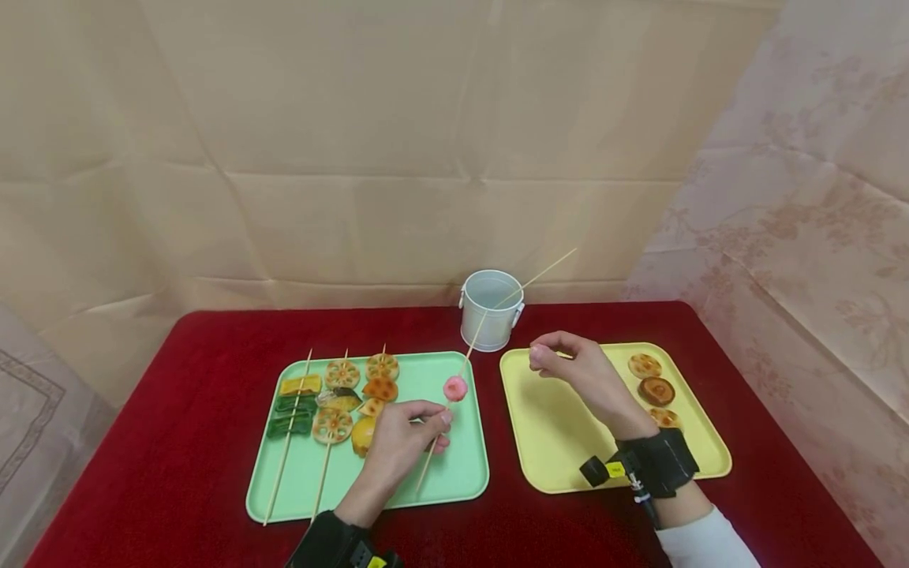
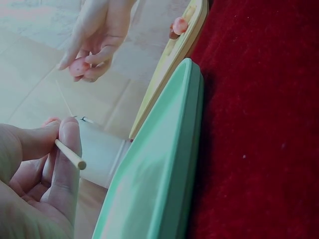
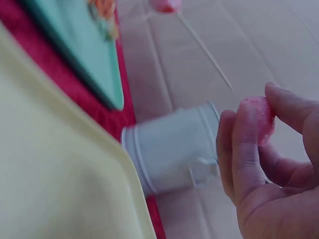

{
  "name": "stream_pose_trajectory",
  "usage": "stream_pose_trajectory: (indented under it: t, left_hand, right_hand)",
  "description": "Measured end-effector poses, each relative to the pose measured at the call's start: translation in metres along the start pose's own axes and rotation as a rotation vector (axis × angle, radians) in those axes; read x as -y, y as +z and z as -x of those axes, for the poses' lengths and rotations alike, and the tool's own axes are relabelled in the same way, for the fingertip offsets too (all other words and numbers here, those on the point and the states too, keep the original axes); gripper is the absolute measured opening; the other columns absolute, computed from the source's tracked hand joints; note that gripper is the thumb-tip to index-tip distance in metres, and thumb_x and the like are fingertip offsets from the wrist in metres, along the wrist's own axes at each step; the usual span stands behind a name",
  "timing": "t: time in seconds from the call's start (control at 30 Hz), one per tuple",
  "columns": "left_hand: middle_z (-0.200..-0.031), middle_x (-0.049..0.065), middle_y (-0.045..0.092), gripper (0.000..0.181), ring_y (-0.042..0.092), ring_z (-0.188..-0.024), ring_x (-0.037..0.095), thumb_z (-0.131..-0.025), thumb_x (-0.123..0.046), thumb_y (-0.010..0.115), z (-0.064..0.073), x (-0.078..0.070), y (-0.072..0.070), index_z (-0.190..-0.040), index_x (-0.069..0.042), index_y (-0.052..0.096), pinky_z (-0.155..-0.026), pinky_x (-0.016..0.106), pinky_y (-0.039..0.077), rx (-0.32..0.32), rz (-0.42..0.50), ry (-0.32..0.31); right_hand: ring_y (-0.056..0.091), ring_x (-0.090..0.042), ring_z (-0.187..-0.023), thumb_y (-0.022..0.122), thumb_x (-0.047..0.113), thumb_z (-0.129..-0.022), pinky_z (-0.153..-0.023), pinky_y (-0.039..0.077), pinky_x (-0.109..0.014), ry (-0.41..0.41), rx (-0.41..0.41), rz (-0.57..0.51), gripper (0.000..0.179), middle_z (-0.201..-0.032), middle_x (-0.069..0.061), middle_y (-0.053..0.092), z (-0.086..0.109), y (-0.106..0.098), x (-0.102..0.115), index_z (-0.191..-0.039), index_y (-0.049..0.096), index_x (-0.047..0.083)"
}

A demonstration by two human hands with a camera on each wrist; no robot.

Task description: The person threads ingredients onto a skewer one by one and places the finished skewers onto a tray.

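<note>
Seen from the head camera, with twelve o'clock pointing away from the person, the left hand point(image 1: 403, 435) pinches a stick point(image 1: 471, 347) just below a threaded pink ball point(image 1: 455, 388), above a green tray point(image 1: 454, 469). The stick slants up toward one o'clock, and its tip overlaps the white bucket point(image 1: 480, 325) in this view. Between two and three o'clock from the left hand, over a yellow tray point(image 1: 547, 442), the right hand point(image 1: 592, 379) grips a loose pink ball point(image 3: 265, 122) between thumb and fingertips, well apart from the stick. Loaded skewers point(image 1: 332, 426) lie between nine and ten o'clock from the left hand; round slices point(image 1: 656, 391) sit on the yellow tray at three. The step in hand appears to be threading the loose ball. To do it well, the left pinch should stay firm and the stick steady, its tip angled clear of the bucket. The ball's middle should meet the tip squarely, pushed along the stick's line with a slight twist, fingers kept off the exit side.
</note>
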State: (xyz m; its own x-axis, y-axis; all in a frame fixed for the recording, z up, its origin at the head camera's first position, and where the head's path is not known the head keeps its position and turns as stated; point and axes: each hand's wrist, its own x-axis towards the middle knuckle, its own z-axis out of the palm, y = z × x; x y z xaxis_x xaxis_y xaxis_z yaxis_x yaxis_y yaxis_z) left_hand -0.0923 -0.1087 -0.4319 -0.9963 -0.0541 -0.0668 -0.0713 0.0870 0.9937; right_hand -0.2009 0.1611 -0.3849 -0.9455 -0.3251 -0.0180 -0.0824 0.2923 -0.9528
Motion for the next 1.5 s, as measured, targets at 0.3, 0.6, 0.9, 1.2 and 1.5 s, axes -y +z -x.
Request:
stream_pose_trajectory:
  t: [0.3,0.6,0.9,1.2,1.5]
  left_hand:
    - [-0.08,0.018,0.074,0.016,0.069,-0.061,0.012,-0.094,-0.008,0.076,0.002,0.001,-0.002,-0.099,0.008,0.077,-0.06,0.023,0.056,0.019,-0.003,-0.005]
    - [-0.081,0.015,0.074,0.019,0.07,-0.064,0.014,-0.094,-0.011,0.076,0.004,0.003,-0.008,-0.102,0.007,0.077,-0.062,0.025,0.057,0.052,-0.032,-0.022]
    - [-0.082,0.017,0.074,0.018,0.068,-0.062,0.013,-0.094,-0.007,0.075,0.003,0.005,-0.01,-0.101,0.009,0.077,-0.062,0.025,0.058,0.093,-0.012,-0.007]
    - [-0.079,0.017,0.074,0.017,0.067,-0.061,0.013,-0.094,-0.009,0.076,0.003,0.004,-0.013,-0.099,0.007,0.078,-0.06,0.023,0.056,0.132,-0.052,0.019]
    - [-0.076,0.014,0.074,0.015,0.066,-0.06,0.012,-0.093,-0.008,0.077,0.003,0.005,-0.014,-0.099,0.005,0.079,-0.059,0.024,0.055,0.142,-0.089,0.021]
  right_hand:
    - [0.064,-0.017,-0.081,0.069,0.034,-0.101,-0.069,0.053,-0.024,0.063,-0.023,-0.188,0.045,-0.103,-0.015,0.072,-0.011,0.023,-0.001,-0.124,0.058,-0.003]
    - [0.061,-0.012,-0.083,0.064,0.022,-0.105,-0.077,0.054,-0.02,0.085,0.003,-0.438,0.048,-0.099,-0.004,0.071,-0.02,0.038,0.001,-0.135,0.054,-0.014]
    - [0.064,-0.013,-0.086,0.061,0.019,-0.106,-0.087,0.056,-0.024,0.102,0.013,-0.494,0.037,-0.099,-0.003,0.071,-0.021,0.039,-0.003,-0.132,0.057,-0.007]
    - [0.071,-0.019,-0.099,0.063,0.018,-0.105,-0.095,0.055,-0.029,0.088,-0.049,-0.515,0.03,-0.105,-0.007,0.07,-0.022,0.038,-0.005,-0.125,0.061,-0.004]
    - [0.071,-0.016,-0.098,0.064,0.022,-0.104,-0.096,0.055,-0.03,0.085,-0.094,-0.565,0.029,-0.104,-0.007,0.069,-0.022,0.037,-0.004,-0.12,0.064,-0.002]
